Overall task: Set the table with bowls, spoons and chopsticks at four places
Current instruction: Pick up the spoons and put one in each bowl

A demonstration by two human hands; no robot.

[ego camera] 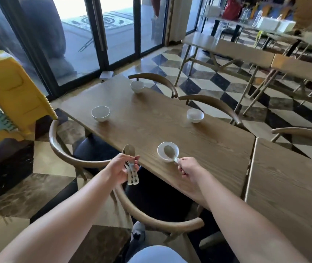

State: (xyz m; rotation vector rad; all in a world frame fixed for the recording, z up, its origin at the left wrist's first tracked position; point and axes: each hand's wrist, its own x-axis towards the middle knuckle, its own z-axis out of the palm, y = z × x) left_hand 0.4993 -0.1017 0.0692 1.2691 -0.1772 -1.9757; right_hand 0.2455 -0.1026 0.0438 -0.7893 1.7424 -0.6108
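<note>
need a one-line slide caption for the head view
Right hand lowers a spoon into the nearest bowl; left hand holds the remaining spoons; three other bowls sit empty.

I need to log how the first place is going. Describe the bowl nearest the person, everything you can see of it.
The nearest bowl is small, round and white, ceramic by its look, standing upright on the wooden table near its near edge. A spoon rests in it, scoop down inside, handle leaning over the near rim. The right hand pinches that handle end; the hand itself does not touch the bowl. No chopsticks lie beside it.
</note>
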